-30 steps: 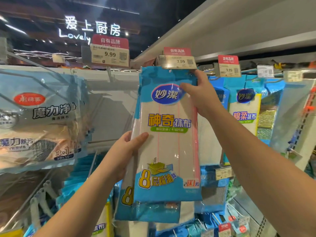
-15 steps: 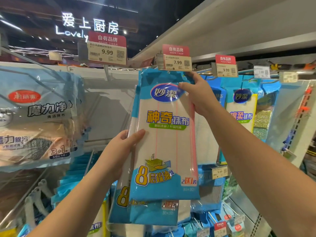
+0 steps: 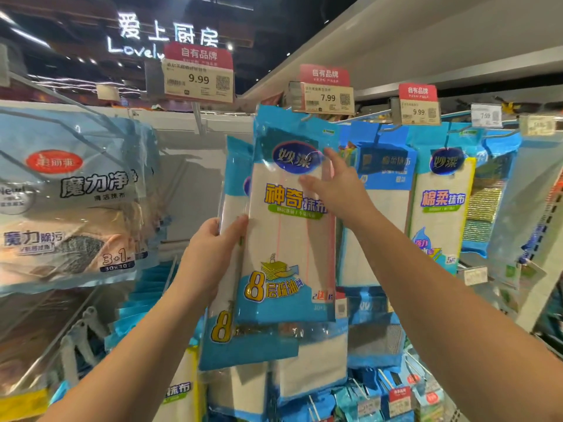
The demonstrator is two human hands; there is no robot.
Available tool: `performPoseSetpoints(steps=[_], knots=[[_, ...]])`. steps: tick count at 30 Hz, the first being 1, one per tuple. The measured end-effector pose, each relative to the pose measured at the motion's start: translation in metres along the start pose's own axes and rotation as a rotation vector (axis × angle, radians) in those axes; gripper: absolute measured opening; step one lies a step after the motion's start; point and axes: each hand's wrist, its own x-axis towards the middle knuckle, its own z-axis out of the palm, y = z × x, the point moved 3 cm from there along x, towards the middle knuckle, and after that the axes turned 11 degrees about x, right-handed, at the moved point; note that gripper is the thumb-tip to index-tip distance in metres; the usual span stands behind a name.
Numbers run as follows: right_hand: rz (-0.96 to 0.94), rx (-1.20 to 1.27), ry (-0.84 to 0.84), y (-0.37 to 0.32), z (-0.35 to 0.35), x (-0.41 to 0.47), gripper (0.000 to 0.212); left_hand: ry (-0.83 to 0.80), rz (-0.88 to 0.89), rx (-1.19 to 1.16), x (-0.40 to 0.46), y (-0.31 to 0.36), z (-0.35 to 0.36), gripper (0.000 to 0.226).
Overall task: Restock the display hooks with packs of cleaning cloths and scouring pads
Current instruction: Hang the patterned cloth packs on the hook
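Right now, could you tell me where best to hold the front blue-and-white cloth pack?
Probably by its long left edge, from the left, where the left hand already pinches the front cloth pack: it hangs flat and upright, leaving the top header free for the hook.

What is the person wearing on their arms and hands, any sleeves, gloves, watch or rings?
Nothing worn shows. Both forearms are bare from the bottom edge of the picture up to the wrists, with no sleeve or cuff in view. The left hand and the right hand are ungloved, and no watch, bracelet or ring is visible on either. Anything above the forearms is out of frame.
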Motion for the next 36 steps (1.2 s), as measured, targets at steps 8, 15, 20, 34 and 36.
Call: performPoseSetpoints(steps=[8,15,20,34,36], knots=[[0.061,-0.12,-0.001,0.013,0.024,0.035,0.08,0.278,0.021,0.079,-0.001,-0.016,-0.06,0.031],[0.054,0.03,-0.017,0.033,0.048,0.054,0.085,0.326,-0.002,0.07,-0.007,-0.023,-0.082,0.032],[0.042,0.029,-0.021,0.038,0.052,0.059,0.085,0.294,0.007,0.036,-0.005,-0.019,-0.081,0.033],[-0.148,0.127,0.028,-0.004,0.008,0.006,0.04,0.081,0.023,-0.113,0.006,-0.01,-0.036,0.023],[-0.217,0.173,0.078,-0.024,-0.011,0.006,0.037,0.057,0.051,-0.1,0.006,-0.005,-0.026,0.024]])
